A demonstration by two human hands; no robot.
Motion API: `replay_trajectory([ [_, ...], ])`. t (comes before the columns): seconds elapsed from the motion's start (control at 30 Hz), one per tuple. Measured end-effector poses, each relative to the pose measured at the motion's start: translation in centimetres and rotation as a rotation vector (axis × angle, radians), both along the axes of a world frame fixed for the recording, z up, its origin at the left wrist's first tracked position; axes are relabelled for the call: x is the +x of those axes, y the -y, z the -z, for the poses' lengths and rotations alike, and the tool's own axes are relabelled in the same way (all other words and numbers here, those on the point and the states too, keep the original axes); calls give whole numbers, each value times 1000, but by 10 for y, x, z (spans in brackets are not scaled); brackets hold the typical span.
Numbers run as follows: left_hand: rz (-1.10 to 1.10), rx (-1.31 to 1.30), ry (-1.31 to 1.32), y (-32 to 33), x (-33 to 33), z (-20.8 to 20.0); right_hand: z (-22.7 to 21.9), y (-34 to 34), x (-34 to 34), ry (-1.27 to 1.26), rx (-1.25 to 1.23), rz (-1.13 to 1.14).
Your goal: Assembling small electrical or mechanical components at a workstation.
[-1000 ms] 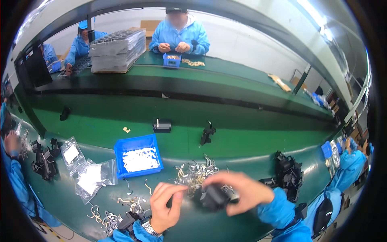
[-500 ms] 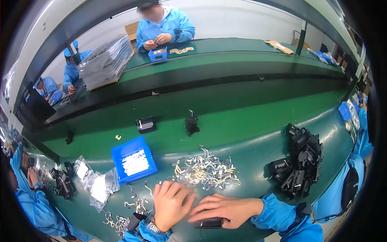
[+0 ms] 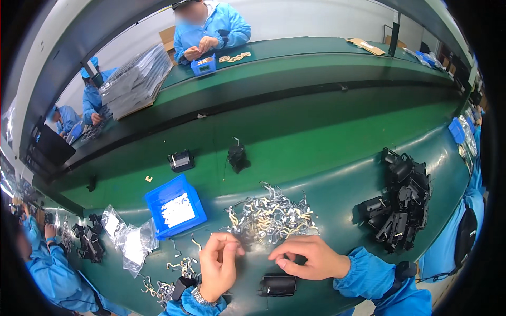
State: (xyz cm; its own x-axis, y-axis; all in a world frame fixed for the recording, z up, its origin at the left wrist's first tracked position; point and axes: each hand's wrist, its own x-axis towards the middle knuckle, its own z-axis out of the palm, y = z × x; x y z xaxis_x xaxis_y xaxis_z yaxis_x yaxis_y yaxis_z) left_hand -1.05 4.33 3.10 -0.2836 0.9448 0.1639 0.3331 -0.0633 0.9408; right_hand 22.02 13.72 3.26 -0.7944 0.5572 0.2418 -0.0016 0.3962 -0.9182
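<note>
My left hand [image 3: 217,263] is raised over the table with curled fingers, thumb and fingertips drawn together; anything pinched there is too small to make out. To its right, my right hand [image 3: 311,258] hovers palm down, thumb apart from the fingers, holding nothing visible. Just below the right hand lies a black plastic housing [image 3: 278,285], apart from both hands. Beyond my fingertips spreads a heap of small cables with white connectors [image 3: 271,213]. A smaller cluster of cables [image 3: 182,267] lies left of my left wrist.
A blue bin [image 3: 176,226] with small white parts stands left of the heap, beside clear plastic bags [image 3: 138,242]. Black housings [image 3: 403,197] are piled at right. A green belt [image 3: 316,131] carries a black part [image 3: 181,160] and a dark bundle [image 3: 237,157]. Co-workers sit opposite and alongside.
My right hand has come up off the black housing, which is now uncovered. My left hand's fingers have curled together. Parts on the green belt have shifted left.
</note>
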Motion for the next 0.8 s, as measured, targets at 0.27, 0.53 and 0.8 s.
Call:
replay_trajectory([
  [0.27, 186, -38, 442, 13, 15, 4, -4, 9, -6, 79, -25, 82],
  [0.53, 211, -165, 149, 16, 28, -6, -1, 12, -3, 28, -97, 159],
  [0.8, 303, -2, -119, 8, 22, -13, -5, 9, -7, 27, -118, 112],
])
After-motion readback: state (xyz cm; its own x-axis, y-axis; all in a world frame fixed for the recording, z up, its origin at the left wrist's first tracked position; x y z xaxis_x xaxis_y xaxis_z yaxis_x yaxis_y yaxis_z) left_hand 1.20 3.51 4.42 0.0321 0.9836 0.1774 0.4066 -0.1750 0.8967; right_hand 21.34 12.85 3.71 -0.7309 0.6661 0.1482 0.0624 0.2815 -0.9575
